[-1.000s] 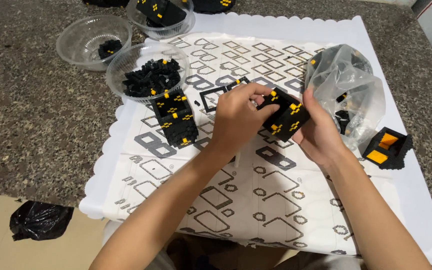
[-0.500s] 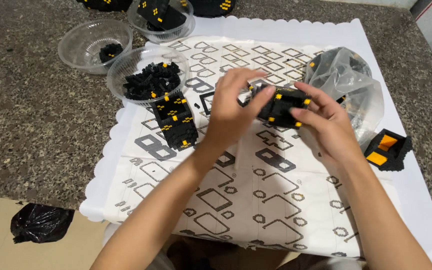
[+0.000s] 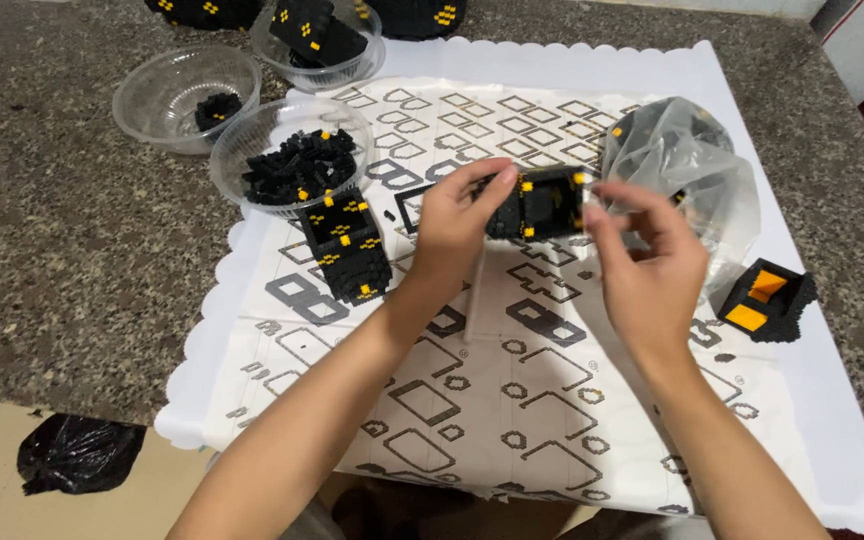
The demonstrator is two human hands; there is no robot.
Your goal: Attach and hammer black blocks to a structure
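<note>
My left hand (image 3: 455, 232) and my right hand (image 3: 647, 268) hold a black brick-built block with orange studs (image 3: 542, 203) between them, lifted above the white patterned mat (image 3: 512, 390). The left fingers grip its left end, the right fingertips pinch its right side. Its hollow face is turned toward me. A second black and orange built block (image 3: 348, 245) lies on the mat to the left of my left hand.
A clear bowl of small black bricks (image 3: 292, 160) sits left of the hands, another clear bowl (image 3: 184, 95) behind it, a third (image 3: 318, 40) at the back. A crumpled clear plastic bag (image 3: 687, 170) lies right. A black and orange piece (image 3: 764, 300) rests at the far right.
The held block has been lifted and turned, its hollow side now facing me. Both hands moved up and apart along its ends.
</note>
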